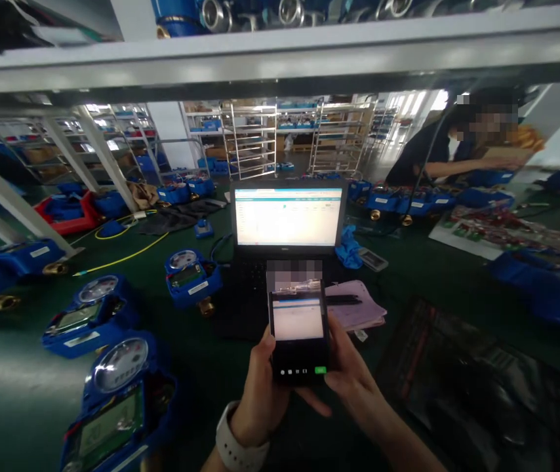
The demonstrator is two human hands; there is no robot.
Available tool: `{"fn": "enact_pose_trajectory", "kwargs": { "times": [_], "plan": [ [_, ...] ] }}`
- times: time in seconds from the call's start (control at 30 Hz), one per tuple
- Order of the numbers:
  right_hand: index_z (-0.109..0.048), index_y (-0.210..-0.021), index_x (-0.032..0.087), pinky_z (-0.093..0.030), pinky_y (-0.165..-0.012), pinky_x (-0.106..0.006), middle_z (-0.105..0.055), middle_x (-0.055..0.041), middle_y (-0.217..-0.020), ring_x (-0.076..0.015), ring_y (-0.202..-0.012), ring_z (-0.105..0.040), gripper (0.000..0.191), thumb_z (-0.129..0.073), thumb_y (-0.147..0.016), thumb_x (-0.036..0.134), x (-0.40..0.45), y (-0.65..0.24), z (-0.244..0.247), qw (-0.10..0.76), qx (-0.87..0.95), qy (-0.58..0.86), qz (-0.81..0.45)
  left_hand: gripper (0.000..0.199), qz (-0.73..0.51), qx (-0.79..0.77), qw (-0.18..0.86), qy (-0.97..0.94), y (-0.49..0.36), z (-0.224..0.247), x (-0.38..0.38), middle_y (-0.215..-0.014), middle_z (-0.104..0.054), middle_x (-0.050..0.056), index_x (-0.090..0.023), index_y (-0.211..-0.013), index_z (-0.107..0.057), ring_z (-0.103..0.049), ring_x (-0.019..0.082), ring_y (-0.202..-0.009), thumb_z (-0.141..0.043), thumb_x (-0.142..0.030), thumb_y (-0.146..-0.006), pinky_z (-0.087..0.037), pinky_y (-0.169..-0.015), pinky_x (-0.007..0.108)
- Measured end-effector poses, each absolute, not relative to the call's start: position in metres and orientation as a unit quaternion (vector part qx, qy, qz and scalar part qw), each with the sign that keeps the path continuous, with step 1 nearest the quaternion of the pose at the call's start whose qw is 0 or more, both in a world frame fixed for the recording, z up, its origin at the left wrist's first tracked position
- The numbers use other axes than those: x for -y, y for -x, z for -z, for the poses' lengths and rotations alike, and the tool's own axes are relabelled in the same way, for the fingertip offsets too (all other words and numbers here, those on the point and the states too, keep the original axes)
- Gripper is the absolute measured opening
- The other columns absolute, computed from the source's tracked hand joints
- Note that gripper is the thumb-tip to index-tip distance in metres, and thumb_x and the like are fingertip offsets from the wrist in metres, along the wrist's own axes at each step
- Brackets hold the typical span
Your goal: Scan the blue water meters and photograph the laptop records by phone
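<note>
A smartphone (298, 354) is held upright in front of me between both hands. My left hand (265, 387), with a white watch band (238, 436) at the wrist, grips its left edge. My right hand (351, 370) holds the right edge, its thumb by a green button low on the screen. The display shows a photo of a bright screen. Behind the phone stands an open laptop (287, 219) with a lit web page; the phone hides part of its keyboard. A pink notepad (359, 308) with dark pens lies right of the phone.
Blue water meters with open electronics, such as one meter (113, 393), line the left side. A black mouse (486, 400) lies on a dark mat at right. A blue glove (349, 249) sits beside the laptop. Overhead runs a shelf (280, 52). Another person (447, 151) works across the bench.
</note>
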State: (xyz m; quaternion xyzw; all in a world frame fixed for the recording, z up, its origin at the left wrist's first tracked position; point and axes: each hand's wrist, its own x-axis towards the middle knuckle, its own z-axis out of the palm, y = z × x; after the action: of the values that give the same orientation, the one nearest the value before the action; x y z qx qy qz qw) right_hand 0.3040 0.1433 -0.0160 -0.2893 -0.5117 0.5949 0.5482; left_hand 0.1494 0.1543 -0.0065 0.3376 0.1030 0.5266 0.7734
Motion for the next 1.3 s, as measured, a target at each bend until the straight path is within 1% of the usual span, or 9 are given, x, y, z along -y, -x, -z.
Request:
{"fn": "enact_pose_trajectory", "kwargs": {
  "times": [0.1, 0.23, 0.4, 0.6, 0.67, 0.8, 0.93, 1.17, 1.3],
  "plan": [
    [-0.051, -0.138, 0.044, -0.055, -0.087, -0.036, -0.062, -0.0003, -0.13, -0.0236, -0.111, -0.061, 0.06, -0.074, -0.083, 0.039, -0.139, -0.3, 0.003, 0.551, 0.495, 0.283, -0.609, 0.041, -0.525, -0.116, 0.785, -0.309, -0.154, 0.005, -0.15, -0.115, -0.064, 0.014, -0.018, -0.118, -0.06, -0.067, 0.033, -0.093, -0.046, -0.05, -0.097, -0.06, -0.05, 0.032],
    [-0.053, -0.133, 0.05, -0.056, -0.069, -0.024, -0.066, 0.0029, -0.122, -0.0162, -0.093, -0.065, 0.056, -0.073, -0.083, 0.034, -0.136, -0.295, -0.006, 0.56, 0.481, 0.281, -0.613, 0.037, -0.533, -0.116, 0.786, -0.291, -0.156, -0.001, -0.147, -0.11, -0.065, 0.012, -0.021, -0.116, -0.065, -0.067, 0.031, -0.091, -0.054, -0.049, -0.094, -0.057, -0.046, 0.024],
    [-0.054, -0.132, 0.051, -0.055, -0.075, -0.023, -0.067, 0.0033, -0.119, -0.0149, -0.096, -0.063, 0.055, -0.074, -0.083, 0.032, -0.137, -0.293, -0.008, 0.565, 0.49, 0.285, -0.6, 0.032, -0.537, -0.088, 0.784, -0.297, -0.156, -0.005, -0.147, -0.114, -0.065, 0.011, -0.022, -0.111, -0.068, -0.068, 0.031, -0.089, -0.052, -0.046, -0.096, -0.059, -0.048, 0.032],
    [-0.053, -0.133, 0.05, -0.054, -0.055, -0.022, -0.067, 0.001, -0.105, -0.0147, -0.073, -0.062, 0.055, -0.07, -0.085, 0.029, -0.137, -0.293, -0.007, 0.561, 0.491, 0.282, -0.604, 0.034, -0.539, -0.102, 0.786, -0.286, -0.155, 0.002, -0.146, -0.117, -0.064, 0.014, -0.019, -0.115, -0.062, -0.067, 0.035, -0.091, -0.051, -0.045, -0.096, -0.06, -0.049, 0.039],
    [-0.052, -0.133, 0.051, -0.055, -0.056, -0.023, -0.067, 0.0016, -0.104, -0.0149, -0.073, -0.061, 0.056, -0.07, -0.085, 0.029, -0.137, -0.293, -0.007, 0.557, 0.495, 0.287, -0.603, 0.035, -0.535, -0.101, 0.789, -0.284, -0.155, 0.004, -0.146, -0.116, -0.064, 0.014, -0.019, -0.118, -0.059, -0.067, 0.035, -0.092, -0.051, -0.045, -0.096, -0.06, -0.049, 0.04],
    [-0.053, -0.131, 0.054, -0.055, -0.066, -0.022, -0.066, 0.0038, -0.109, -0.0142, -0.084, -0.062, 0.057, -0.07, -0.084, 0.028, -0.137, -0.293, -0.007, 0.558, 0.496, 0.29, -0.598, 0.033, -0.543, -0.108, 0.785, -0.277, -0.155, 0.005, -0.146, -0.117, -0.064, 0.012, -0.02, -0.117, -0.058, -0.066, 0.035, -0.095, -0.053, -0.044, -0.095, -0.061, -0.049, 0.036],
    [-0.054, -0.13, 0.052, -0.054, -0.064, -0.02, -0.067, 0.0036, -0.105, -0.0128, -0.08, -0.061, 0.057, -0.07, -0.082, 0.025, -0.137, -0.293, -0.006, 0.564, 0.487, 0.289, -0.602, 0.035, -0.539, -0.127, 0.782, -0.285, -0.155, 0.002, -0.146, -0.114, -0.065, 0.01, -0.019, -0.114, -0.057, -0.067, 0.033, -0.094, -0.056, -0.047, -0.092, -0.06, -0.049, 0.031],
    [-0.055, -0.131, 0.048, -0.054, -0.068, -0.021, -0.067, 0.0034, -0.108, -0.0128, -0.084, -0.061, 0.06, -0.067, -0.08, 0.018, -0.137, -0.292, -0.007, 0.567, 0.488, 0.289, -0.597, 0.063, -0.523, -0.165, 0.779, -0.303, -0.154, 0.002, -0.147, -0.128, -0.055, 0.021, -0.017, -0.135, -0.031, -0.063, 0.04, -0.099, -0.054, -0.054, -0.09, -0.06, -0.045, 0.04],
    [-0.054, -0.133, 0.044, -0.053, -0.058, -0.021, -0.066, 0.002, -0.1, -0.0144, -0.076, -0.06, 0.06, -0.067, -0.08, 0.02, -0.137, -0.292, -0.008, 0.56, 0.488, 0.298, -0.599, 0.083, -0.515, -0.176, 0.785, -0.296, -0.153, 0.003, -0.147, -0.131, -0.052, 0.023, -0.02, -0.146, -0.008, -0.062, 0.042, -0.101, -0.055, -0.056, -0.088, -0.06, -0.045, 0.043]
  ]
}}
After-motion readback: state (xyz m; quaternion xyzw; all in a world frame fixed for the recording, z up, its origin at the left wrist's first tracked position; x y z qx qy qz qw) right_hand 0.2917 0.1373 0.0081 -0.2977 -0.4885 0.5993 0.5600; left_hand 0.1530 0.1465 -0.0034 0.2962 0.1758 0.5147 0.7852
